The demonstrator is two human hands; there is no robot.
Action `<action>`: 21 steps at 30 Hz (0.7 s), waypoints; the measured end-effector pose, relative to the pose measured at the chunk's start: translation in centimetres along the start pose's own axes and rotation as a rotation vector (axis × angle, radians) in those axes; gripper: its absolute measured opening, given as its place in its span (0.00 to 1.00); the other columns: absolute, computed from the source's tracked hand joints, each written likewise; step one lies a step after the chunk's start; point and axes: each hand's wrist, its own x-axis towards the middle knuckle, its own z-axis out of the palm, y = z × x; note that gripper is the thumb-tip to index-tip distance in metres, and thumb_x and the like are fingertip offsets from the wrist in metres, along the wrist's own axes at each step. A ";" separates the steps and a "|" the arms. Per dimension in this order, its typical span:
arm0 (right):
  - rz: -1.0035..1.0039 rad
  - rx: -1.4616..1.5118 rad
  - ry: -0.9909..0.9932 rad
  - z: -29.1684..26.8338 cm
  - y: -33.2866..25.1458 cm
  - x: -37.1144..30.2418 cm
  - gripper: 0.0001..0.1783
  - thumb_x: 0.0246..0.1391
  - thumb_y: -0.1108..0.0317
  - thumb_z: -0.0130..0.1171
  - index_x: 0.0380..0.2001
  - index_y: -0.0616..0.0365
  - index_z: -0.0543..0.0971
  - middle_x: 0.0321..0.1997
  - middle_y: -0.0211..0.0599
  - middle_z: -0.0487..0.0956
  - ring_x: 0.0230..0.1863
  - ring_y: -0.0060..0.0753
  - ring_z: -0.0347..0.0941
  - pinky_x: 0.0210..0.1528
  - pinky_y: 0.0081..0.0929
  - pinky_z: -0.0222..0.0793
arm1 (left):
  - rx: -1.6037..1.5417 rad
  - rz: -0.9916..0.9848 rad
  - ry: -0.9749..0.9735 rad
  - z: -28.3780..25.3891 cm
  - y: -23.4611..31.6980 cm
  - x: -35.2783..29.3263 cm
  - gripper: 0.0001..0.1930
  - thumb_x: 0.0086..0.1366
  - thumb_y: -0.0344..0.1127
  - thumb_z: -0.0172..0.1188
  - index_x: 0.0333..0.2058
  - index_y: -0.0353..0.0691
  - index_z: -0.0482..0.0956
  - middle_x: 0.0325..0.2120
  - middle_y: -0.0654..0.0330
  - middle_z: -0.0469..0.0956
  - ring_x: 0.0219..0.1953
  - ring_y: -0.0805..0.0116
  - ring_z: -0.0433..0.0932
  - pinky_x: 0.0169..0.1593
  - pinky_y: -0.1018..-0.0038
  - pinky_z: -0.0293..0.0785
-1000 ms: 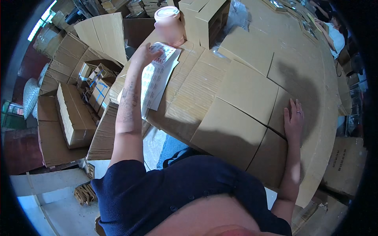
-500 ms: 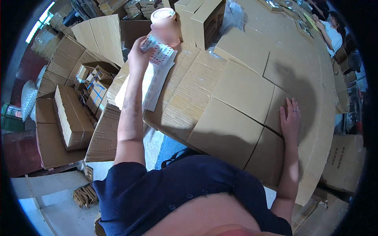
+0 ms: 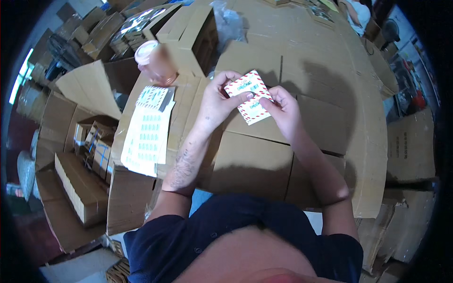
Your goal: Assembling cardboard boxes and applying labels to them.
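Observation:
Over the flat cardboard pieces, both of my hands hold a small white card or label [image 3: 249, 88] with a red-striped border and printed panels. My left hand [image 3: 218, 104] pinches its left side, thumb across the front. From the right, my right hand [image 3: 284, 112] grips the lower panel between thumb and fingers. Whether it is one folded piece or two is unclear. At the left of the table, similar striped pieces [image 3: 152, 97] lie on white label sheets [image 3: 147, 137] printed in rows of green. Flat brown cardboard pieces [image 3: 252, 153] lie beneath my hands.
A pink cup [image 3: 163, 68] stands behind the label sheets, beside an upright cardboard box [image 3: 188, 40]. Clear plastic wrap [image 3: 229, 23] lies farther back. An open carton [image 3: 49, 188] with small brown boxes is at the left. A person [image 3: 356, 14] sits at the far right.
My left hand has come back from the label pile to the middle with the striped card. My right hand has lifted off the cardboard and now grips it too. The view has shifted.

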 end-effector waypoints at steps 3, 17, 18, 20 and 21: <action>0.018 0.104 0.103 -0.6 1.2 0.1 0.07 0.62 0.69 0.56 0.34 0.61 0.73 0.30 0.27 0.77 0.31 0.10 0.70 0.35 0.15 0.65 | -0.262 -0.035 -0.033 1.1 -1.4 0.2 0.22 0.59 0.23 0.65 0.52 0.32 0.70 0.39 0.60 0.79 0.41 0.77 0.77 0.47 0.79 0.75; 0.069 0.140 0.210 -1.6 3.6 0.1 0.09 0.64 0.70 0.52 0.43 0.63 0.69 0.39 0.36 0.78 0.39 0.17 0.72 0.43 0.19 0.68 | -0.337 -0.166 0.033 0.9 -5.2 -0.4 0.21 0.63 0.21 0.59 0.54 0.32 0.65 0.31 0.59 0.82 0.34 0.74 0.80 0.42 0.77 0.77; 0.089 0.147 0.218 -1.6 3.2 0.1 0.09 0.64 0.71 0.52 0.44 0.63 0.69 0.39 0.36 0.78 0.40 0.18 0.72 0.44 0.19 0.68 | -0.325 -0.119 0.057 0.9 -5.4 -0.4 0.22 0.62 0.20 0.60 0.53 0.34 0.64 0.30 0.59 0.81 0.33 0.75 0.80 0.41 0.78 0.77; 0.112 0.157 0.225 -1.3 2.8 0.1 0.09 0.64 0.71 0.52 0.44 0.63 0.68 0.39 0.37 0.78 0.40 0.18 0.72 0.45 0.20 0.67 | -0.309 -0.076 0.081 0.9 -5.7 -0.5 0.22 0.61 0.20 0.61 0.52 0.36 0.62 0.29 0.60 0.81 0.32 0.76 0.79 0.39 0.79 0.76; 0.117 0.144 0.208 -1.2 2.8 0.1 0.09 0.63 0.72 0.52 0.45 0.63 0.68 0.40 0.37 0.78 0.41 0.18 0.72 0.45 0.20 0.67 | -0.308 -0.061 0.096 0.9 -5.8 -0.5 0.23 0.61 0.19 0.61 0.51 0.36 0.62 0.29 0.60 0.80 0.32 0.76 0.79 0.40 0.79 0.76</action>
